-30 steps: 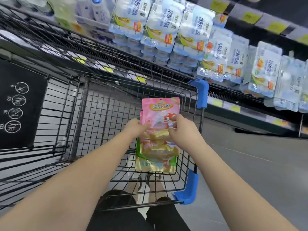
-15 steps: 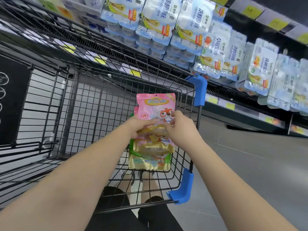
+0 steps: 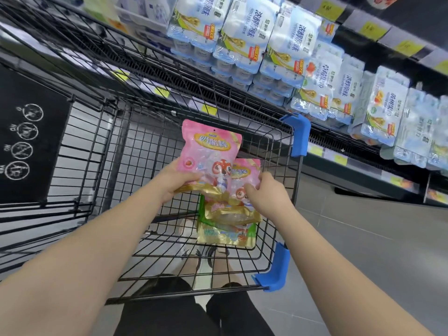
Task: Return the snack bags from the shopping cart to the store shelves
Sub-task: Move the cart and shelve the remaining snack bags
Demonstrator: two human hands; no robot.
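A glossy pink snack bag with a gold bottom band and a cartoon squirrel (image 3: 210, 154) is grasped at its lower left edge by the left hand (image 3: 178, 181), thumb laid across the front, and is held tilted above the cart's basket. Just to the right of that grip, a second pink snack bag of the same print (image 3: 244, 174) is clasped by the right hand (image 3: 264, 194), whose fingers curl over its right edge; its top corner is overlapped by the first bag. Directly below both grips, a green-edged snack bag with a gold band (image 3: 225, 235) is seen lying on the wire floor of the black wire shopping cart (image 3: 155, 132), partly covered by the second pink bag. Blue plastic corner guards (image 3: 299, 134) are fitted on the cart's rim to the right of the hands. Beyond the cart, above and to the right of the grips, store shelves (image 3: 363, 163) with yellow price tags are stocked with pale blue and white multipacks of cups (image 3: 244, 35). Beneath the basket, the person's legs and white shoes are visible on the grey floor (image 3: 363, 251).
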